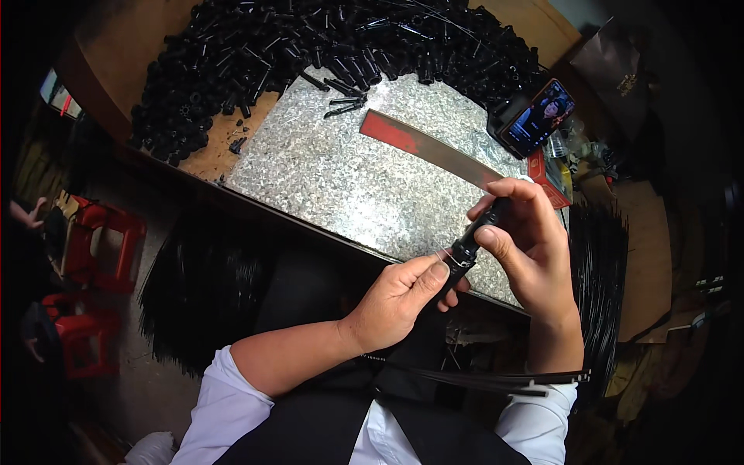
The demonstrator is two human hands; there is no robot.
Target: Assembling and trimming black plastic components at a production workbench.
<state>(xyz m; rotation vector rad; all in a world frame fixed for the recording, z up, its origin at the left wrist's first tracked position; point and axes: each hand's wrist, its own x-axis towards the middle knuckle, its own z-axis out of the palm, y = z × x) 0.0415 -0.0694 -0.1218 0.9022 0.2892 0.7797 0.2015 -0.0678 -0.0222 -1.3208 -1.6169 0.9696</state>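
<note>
A black, glossy cylindrical piece [467, 246], made up of stepped tube-like sections, is held between my two hands above the near edge of the worktop. My left hand [394, 301] grips its lower end, with the thumb pressed along the side. The upper end is in my right hand [535, 252], thumb on one side and fingers curled round the other. A fine pale line, perhaps a thread or thin wire, shows near the left thumb. Just beyond the right fingers lies a long flat metal strip [426, 147], partly red. What the palms cover is hidden.
A big heap of black tubular parts [333, 39] covers the far side of the speckled worktop [310, 170]. A lit phone [540, 116] leans at the right by a red box [549, 180]. Bundles of thin black rods [205, 294] hang at both sides. Red stools [105, 240] stand left.
</note>
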